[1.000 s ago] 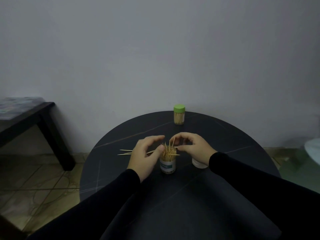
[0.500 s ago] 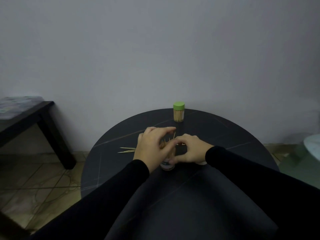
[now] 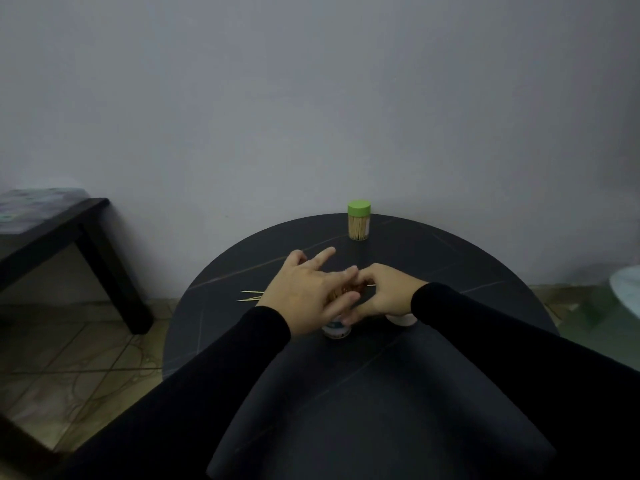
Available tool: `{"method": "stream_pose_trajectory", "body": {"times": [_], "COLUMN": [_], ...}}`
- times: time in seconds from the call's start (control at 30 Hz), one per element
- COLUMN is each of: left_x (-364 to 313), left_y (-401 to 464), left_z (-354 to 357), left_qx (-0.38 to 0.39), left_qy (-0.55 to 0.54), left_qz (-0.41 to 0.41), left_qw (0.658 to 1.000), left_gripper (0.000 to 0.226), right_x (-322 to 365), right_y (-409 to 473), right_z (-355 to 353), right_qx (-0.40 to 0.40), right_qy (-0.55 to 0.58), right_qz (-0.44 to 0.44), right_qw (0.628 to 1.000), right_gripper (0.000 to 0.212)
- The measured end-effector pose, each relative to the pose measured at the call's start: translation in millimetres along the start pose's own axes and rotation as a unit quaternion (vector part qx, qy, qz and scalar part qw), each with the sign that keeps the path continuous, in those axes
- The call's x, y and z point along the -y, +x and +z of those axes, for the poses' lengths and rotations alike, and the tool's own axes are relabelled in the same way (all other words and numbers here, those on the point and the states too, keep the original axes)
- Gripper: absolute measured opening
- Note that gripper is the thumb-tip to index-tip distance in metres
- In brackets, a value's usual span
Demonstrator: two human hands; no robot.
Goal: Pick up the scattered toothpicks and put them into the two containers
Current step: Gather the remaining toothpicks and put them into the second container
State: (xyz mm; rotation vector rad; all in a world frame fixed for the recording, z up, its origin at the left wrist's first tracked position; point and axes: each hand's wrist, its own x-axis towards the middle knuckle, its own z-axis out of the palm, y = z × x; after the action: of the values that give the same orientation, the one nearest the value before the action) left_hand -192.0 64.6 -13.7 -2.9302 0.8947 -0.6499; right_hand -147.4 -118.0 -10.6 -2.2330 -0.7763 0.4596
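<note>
An open toothpick container with a teal label stands mid-table on the round black table, mostly hidden by both hands. My left hand lies over its top with fingers straight and spread, pressing on the bunch of toothpicks that sticks out. My right hand curls round the container from the right, thumb low on its side. A few loose toothpicks lie on the table left of my left hand. A second container with a green lid, full of toothpicks, stands at the far edge.
A white lid lies under my right wrist. A dark low table stands at the left by the wall. A pale round object shows at the right edge. Tiled floor surrounds the table.
My left hand has moved from beside the container onto its top and spread its fingers flat. My right hand has closed in round the container. The upright toothpicks are now covered.
</note>
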Motion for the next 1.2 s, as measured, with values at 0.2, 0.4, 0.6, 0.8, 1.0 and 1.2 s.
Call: {"method": "stream_pose_trajectory", "body": {"times": [0.2,0.4,0.6,0.8,1.0,1.2], "left_x": [5,5,-8,-6,10,30], "left_y": [-13,-25,-36,-36,-24,-14], "left_z": [4,7,6,2,7,31], "left_qx": [-0.038,-0.030,0.070,0.081,-0.044,0.149], "left_qy": [-0.029,-0.058,-0.059,-0.044,-0.121,-0.043], "left_qz": [-0.044,-0.066,-0.139,-0.114,-0.225,-0.273], "left_qw": [0.998,0.996,0.986,0.989,0.966,0.950], "left_gripper": [0.048,0.056,0.080,0.075,0.057,0.046], "right_x": [0,3,4,1,-2,-14], "right_y": [0,1,-1,3,8,23], "right_z": [0,-1,-1,-1,-13,-13], "right_qx": [0.011,0.017,0.021,0.020,0.042,-0.036], "right_qy": [-0.010,-0.038,-0.040,-0.061,-0.144,-0.313], "right_qz": [0.010,0.014,0.004,0.004,0.045,0.079], "right_qw": [1.000,0.999,0.999,0.998,0.988,0.946], "right_gripper": [0.032,0.044,0.049,0.054,0.070,0.047]}}
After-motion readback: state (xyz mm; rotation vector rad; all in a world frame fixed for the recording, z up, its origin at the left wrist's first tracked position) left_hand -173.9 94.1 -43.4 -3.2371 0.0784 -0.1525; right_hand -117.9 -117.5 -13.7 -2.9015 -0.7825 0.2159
